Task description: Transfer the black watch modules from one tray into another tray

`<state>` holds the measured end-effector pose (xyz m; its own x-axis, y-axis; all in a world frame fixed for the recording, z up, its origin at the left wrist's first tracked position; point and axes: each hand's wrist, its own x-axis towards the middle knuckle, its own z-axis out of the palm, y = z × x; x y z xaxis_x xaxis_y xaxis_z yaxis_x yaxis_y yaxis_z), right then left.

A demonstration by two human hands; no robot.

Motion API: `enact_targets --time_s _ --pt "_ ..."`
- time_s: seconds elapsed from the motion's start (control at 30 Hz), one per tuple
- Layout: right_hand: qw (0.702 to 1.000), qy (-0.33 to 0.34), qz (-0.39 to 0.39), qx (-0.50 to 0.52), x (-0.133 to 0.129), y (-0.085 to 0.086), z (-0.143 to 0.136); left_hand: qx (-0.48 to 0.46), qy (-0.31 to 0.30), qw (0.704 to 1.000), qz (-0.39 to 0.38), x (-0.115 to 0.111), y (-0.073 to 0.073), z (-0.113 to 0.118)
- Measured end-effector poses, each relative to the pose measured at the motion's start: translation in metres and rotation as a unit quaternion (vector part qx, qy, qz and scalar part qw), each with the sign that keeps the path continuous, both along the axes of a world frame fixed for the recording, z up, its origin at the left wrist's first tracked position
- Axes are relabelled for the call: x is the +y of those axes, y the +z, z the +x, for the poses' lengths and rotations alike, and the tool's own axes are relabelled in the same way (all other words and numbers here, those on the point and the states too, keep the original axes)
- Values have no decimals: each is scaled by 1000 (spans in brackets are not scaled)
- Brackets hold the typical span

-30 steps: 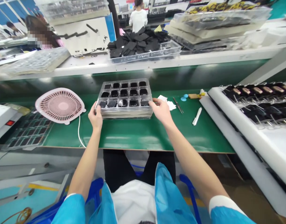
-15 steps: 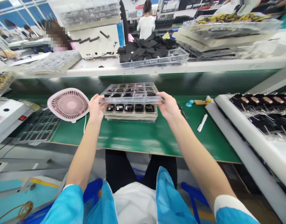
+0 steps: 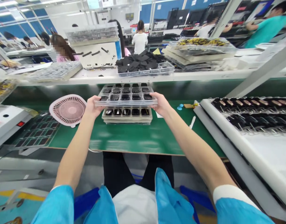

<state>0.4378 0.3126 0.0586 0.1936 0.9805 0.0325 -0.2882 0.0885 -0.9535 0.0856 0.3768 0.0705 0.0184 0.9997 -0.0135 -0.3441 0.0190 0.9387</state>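
Pink fan (image 3: 71,109) and white pen (image 3: 192,122) on the green bench (image 3: 124,138), black pieces (image 3: 140,60) in a clear bin (image 3: 147,72) beyond.

Marking: one handwritten inscription (image 3: 114,58), in black, on the front face of the white box (image 3: 95,62) on the shelf (image 3: 91,77), beside the blue strip (image 3: 119,50). The first character appears to be a letter A; the remainder is not legible. Markings on the red switch (image 3: 20,123) are too small to read.
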Motion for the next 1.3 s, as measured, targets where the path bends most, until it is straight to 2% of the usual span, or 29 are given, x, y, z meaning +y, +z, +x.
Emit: enact_targets --time_s 0.1,0.2,0.27,0.37,0.47,0.57,0.7,0.83,1.0,1.13,1.3 --pt "999 26 -17 36 -46 -8 0 18 1 999 33 -56 -1 -1" --pt "998 38 -37 35 -114 -20 -5 23 -25 999 29 -135 -11 -11" --pt "996 45 -65 48 -163 -32 -11 22 -27 999 -20 -192 -25 -23" --pt "986 45 -136 86 -228 -56 -23 16 1 991 -133 -266 -57 -45" --pt "976 36 -182 109 -268 -82 -35 0 37 976 -216 -307 -89 -61" --pt "968 24 -217 124 -280 -103 -44 -14 52 964 -261 -311 -111 -62" --pt "965 -20 -237 110 -266 -118 -49 -30 66 960 -270 -282 -120 -48" --pt "970 -129 -205 5 -249 -125 -48 1 116 968 -221 -257 -124 -36" --pt "955 -182 -189 -138 -245 -139 -49 36 216 960 -175 -251 -144 -25" --pt "947 -200 -173 -179 -239 -141 -51 46 240 958 -149 -245 -151 -18" --pt "932 -165 -168 -276 -222 -134 -43 67 222 963 -136 -228 -154 -22"
